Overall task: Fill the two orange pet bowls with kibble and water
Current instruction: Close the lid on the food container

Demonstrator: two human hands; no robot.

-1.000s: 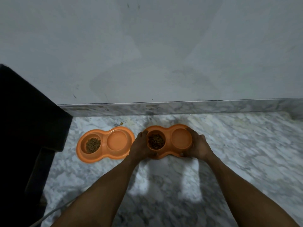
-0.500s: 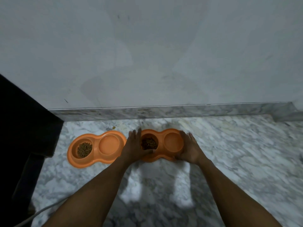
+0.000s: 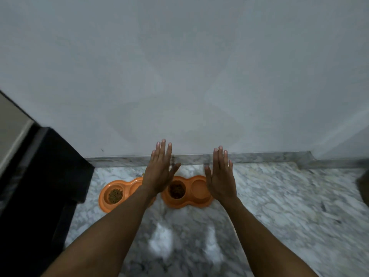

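Since a moment ago we have let go of the right-hand orange plastic double pet bowl (image 3: 186,193) and raised both hands off it. Our left hand (image 3: 159,172) and right hand (image 3: 220,179) are flat and empty, fingers straight and close together, held above the bowls with nothing touching them. That bowl sits on the grey-veined white marble floor (image 3: 279,206); dark brown kibble (image 3: 176,190) fills its left cup, and whether the right cup holds water we cannot tell. Just beside it lies the second orange plastic double bowl (image 3: 115,194), partly behind our left forearm, with greenish-brown kibble (image 3: 115,195).
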